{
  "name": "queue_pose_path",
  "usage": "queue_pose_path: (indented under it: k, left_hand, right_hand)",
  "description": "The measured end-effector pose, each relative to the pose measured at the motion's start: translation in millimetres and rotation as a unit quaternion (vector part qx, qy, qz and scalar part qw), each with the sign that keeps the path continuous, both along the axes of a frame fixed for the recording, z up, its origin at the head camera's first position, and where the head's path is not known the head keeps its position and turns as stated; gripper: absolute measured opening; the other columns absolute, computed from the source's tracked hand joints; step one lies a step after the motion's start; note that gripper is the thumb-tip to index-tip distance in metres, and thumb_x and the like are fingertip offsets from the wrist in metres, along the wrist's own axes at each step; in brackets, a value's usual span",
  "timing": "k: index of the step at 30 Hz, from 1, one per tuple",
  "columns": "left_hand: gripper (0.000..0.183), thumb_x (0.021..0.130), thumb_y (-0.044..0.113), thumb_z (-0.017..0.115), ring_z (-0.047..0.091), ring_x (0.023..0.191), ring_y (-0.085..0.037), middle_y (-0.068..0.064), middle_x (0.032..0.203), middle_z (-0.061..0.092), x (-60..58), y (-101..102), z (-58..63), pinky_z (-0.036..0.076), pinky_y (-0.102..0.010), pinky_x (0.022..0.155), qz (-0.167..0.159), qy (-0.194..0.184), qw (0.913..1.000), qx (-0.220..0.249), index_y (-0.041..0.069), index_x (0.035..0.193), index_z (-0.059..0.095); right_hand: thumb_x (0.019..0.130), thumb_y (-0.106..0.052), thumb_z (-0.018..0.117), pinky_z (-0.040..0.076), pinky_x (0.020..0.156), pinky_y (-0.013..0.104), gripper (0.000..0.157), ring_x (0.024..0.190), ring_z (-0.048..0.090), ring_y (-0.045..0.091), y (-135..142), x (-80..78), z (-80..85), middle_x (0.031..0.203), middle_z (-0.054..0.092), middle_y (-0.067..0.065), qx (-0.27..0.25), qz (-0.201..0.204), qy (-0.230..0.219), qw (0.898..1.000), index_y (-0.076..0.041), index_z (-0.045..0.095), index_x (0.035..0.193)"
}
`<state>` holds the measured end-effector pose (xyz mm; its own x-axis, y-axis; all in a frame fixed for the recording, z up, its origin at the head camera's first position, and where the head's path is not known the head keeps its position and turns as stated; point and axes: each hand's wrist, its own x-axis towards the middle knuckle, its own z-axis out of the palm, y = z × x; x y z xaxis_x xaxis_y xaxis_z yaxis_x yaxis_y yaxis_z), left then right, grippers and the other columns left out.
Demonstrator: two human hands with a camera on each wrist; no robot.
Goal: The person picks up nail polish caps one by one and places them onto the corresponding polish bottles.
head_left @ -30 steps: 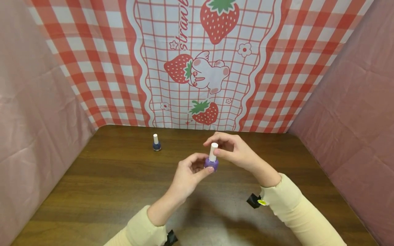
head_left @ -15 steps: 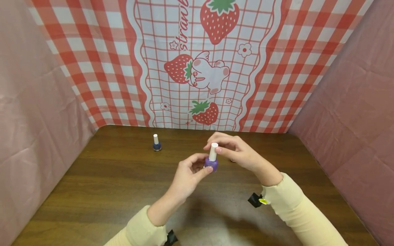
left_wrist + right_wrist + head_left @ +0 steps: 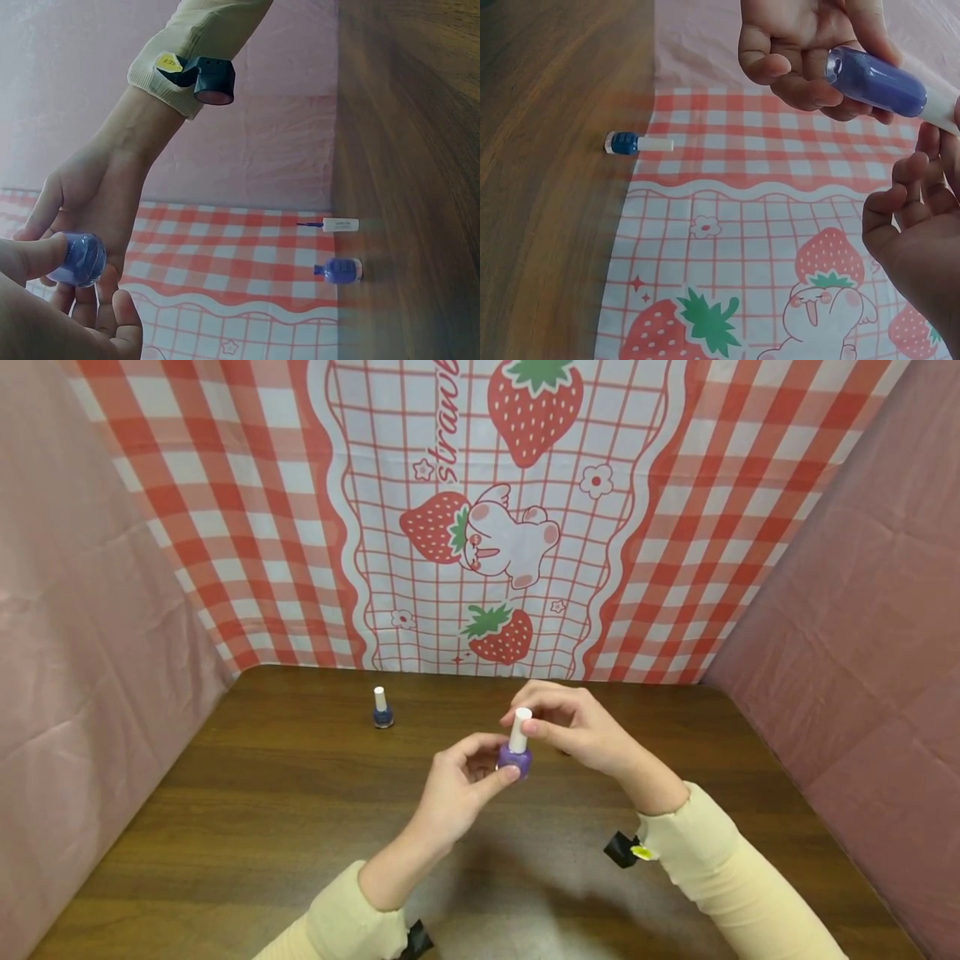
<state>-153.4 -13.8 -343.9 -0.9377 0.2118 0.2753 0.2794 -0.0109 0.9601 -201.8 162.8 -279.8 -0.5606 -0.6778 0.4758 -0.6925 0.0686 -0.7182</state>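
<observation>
A purple nail polish bottle (image 3: 514,761) with a white cap (image 3: 520,731) is held in the air, slightly tilted. My left hand (image 3: 459,787) pinches its glass body between thumb and fingers. With thumb and fingers my right hand (image 3: 577,727) grips the white cap, which sits on the bottle. In the left wrist view an uncapped blue-purple polish bottle (image 3: 341,271) stands on the table. Beside it a white brush cap (image 3: 341,224) stands on its end, brush pointing up. The right hand hides nearly all of these two in the head view.
A capped dark blue nail polish bottle (image 3: 382,714) stands at the back left of the wooden table (image 3: 285,827). A red and white checked strawberry cloth (image 3: 262,527) hangs behind, with pink cloth (image 3: 847,610) at the sides. Both sleeves carry small black wrist cameras.
My right hand has shifted very slightly at the white cap. The left hand and the purple bottle hold nearly still, and the dark blue bottle has not moved.
</observation>
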Motion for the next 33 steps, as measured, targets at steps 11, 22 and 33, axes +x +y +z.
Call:
queue_pose_path:
  k: [11,22,33]
  left_hand:
    - [0.029,0.075,0.021,0.071,0.059,0.076,-0.015,-0.005,0.090,0.064,-2.0,1.2,-3.0,0.051,-0.028,0.068,0.046,0.066,0.9967,-0.012,0.010,0.101,0.063]
    - [0.025,0.072,0.022,0.074,0.055,0.070,-0.012,0.004,0.083,0.061,-1.9,0.7,-2.4,0.049,-0.028,0.063,0.113,0.108,0.9858,-0.062,0.015,0.094,0.065]
    - [0.024,0.071,0.023,0.075,0.056,0.071,-0.011,0.005,0.083,0.060,-5.2,-0.4,-4.4,0.049,-0.026,0.062,0.146,0.136,0.9766,-0.080,0.015,0.092,0.065]
  right_hand:
    - [0.079,0.009,0.059,0.045,0.062,0.028,0.013,0.078,0.054,0.014,-8.7,11.8,9.0,0.086,0.062,0.011,-0.018,-0.065,0.001,0.998,0.006,0.065,0.089]
    - [0.079,0.003,0.061,0.048,0.069,0.029,0.009,0.082,0.056,0.016,-16.5,18.1,7.1,0.087,0.063,0.011,-0.033,-0.124,-0.035,0.991,0.006,0.067,0.085]
    - [0.081,-0.001,0.061,0.048,0.071,0.028,0.009,0.085,0.056,0.014,-22.6,22.2,6.1,0.089,0.063,0.013,-0.025,-0.153,-0.034,0.987,0.002,0.069,0.084]
